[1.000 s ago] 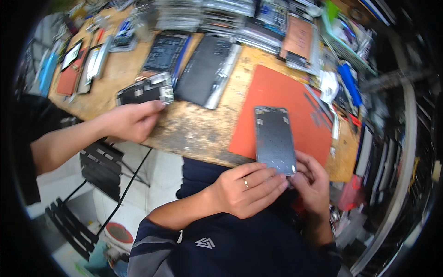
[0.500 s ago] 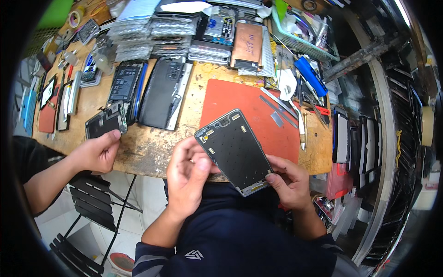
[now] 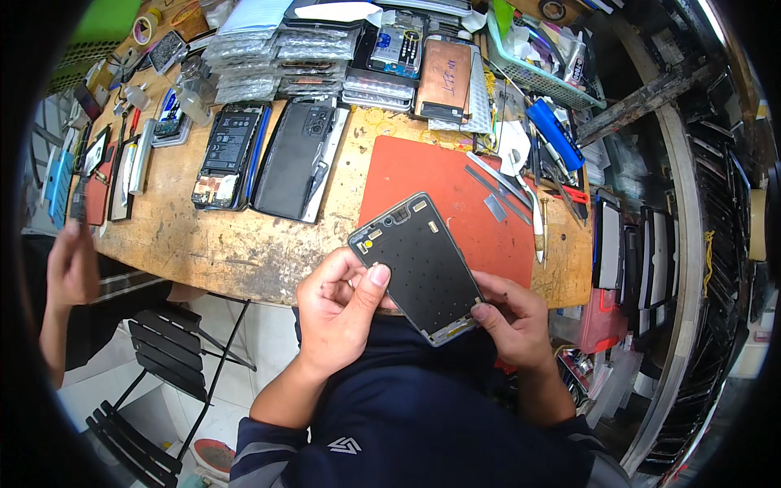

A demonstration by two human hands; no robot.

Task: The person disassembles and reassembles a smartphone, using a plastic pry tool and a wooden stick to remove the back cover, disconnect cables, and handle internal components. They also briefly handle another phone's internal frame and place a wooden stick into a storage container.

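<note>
A black phone frame (image 3: 427, 272) is held tilted above the table's front edge. Several small light pads and a yellow dot show on its inner face, with round camera openings at its upper end. My left hand (image 3: 338, 309) grips the left long edge, thumb resting on the face and fingers curled behind. At the lower right corner, my right hand (image 3: 517, 321) pinches the frame between thumb and fingers, which are partly hidden behind it. Just beyond, on the table, lies an orange-red mat (image 3: 399, 175).
Opened phones (image 3: 228, 154) and a dark back cover (image 3: 294, 159) lie at left centre. Wrapped stacks (image 3: 313, 57) stand behind. Metal strips (image 3: 496, 187), tweezers and a blue tool (image 3: 555, 134) are at right. A co-worker's hand (image 3: 71, 268) is at far left, above a folding chair (image 3: 167, 350).
My left thumb has come down onto the frame's face; the frame has barely moved. The co-worker's hand has gone left with the dark phone part, uncovering the opened phone's lower end.
</note>
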